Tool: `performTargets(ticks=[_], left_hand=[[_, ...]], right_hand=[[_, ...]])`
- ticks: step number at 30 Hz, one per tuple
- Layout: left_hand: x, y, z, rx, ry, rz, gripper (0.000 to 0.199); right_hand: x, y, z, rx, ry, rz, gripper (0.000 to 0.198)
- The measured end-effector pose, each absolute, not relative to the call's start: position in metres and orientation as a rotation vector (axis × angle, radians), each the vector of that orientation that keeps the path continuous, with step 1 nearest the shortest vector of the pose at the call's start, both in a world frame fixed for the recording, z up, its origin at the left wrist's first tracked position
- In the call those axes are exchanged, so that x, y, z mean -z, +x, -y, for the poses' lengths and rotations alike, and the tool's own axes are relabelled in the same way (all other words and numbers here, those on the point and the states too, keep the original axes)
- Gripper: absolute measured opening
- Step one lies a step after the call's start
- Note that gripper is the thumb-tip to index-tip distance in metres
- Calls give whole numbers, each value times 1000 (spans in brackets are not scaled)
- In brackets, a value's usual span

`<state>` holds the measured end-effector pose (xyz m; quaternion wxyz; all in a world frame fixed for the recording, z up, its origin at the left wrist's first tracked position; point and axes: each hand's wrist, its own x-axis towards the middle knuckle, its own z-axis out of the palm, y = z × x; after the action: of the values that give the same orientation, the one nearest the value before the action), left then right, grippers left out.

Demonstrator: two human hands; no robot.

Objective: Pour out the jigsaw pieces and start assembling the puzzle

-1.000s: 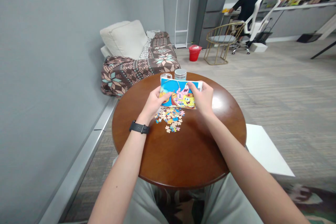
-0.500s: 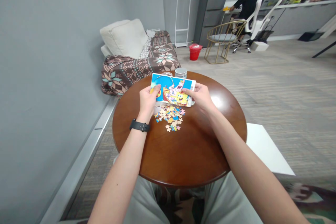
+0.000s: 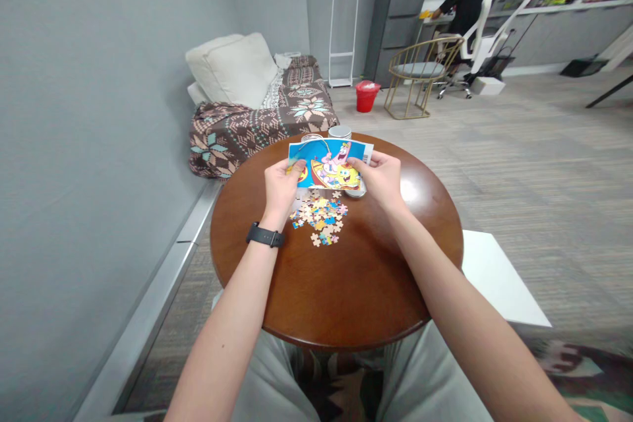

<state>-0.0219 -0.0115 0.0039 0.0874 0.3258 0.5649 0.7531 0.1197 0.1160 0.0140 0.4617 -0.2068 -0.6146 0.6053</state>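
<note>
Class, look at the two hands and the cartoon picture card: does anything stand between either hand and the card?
No. The left hand and right hand both already grip the blue cartoon picture card by its side edges, above the loose jigsaw pieces.

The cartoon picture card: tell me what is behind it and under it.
Both hands, left hand and right hand, hold the picture card. Behind it, jar tops peek out, their bodies hidden. Below lie loose puzzle pieces on the round table.

Picture card (image 3: pixel 327 163) between my fingers: blue ground, pink and yellow cartoon figures. Below it, puzzle pieces (image 3: pixel 319 216) tan, blue, yellow, pink on glossy red-brown table (image 3: pixel 346 283). Watch strap (image 3: pixel 265 236) black.
</note>
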Motion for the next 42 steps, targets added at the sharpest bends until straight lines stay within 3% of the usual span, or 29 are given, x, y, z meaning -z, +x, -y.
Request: performTargets(ticks=[6,13,21,26,34,38,42], left_hand=[[1,-21,8,-2262,908,-1668,40],[-7,-13,13,-1881,822,-1528,52],[-11,-12,14,-1852,723,-1547,42],[-10,-15,14,-1959,737,-1626,45],[-12,-30,19,-2227,752,-1804,32],[-19,-37,23,-2457,673,-1733,29],[-39,-35,38,-2307,752,-1537,30]], right_hand=[[-5,115,-115,-1762,-498,1565,45],[2,111,-123,-1682,-539,1490,45],[-1,113,-123,-1694,-501,1522,43],[-3,113,-120,-1662,-505,1563,41],[-11,115,-113,-1786,-672,1597,42],[-6,114,-115,-1696,-733,1674,42],[0,116,-113,-1453,-670,1956,41]])
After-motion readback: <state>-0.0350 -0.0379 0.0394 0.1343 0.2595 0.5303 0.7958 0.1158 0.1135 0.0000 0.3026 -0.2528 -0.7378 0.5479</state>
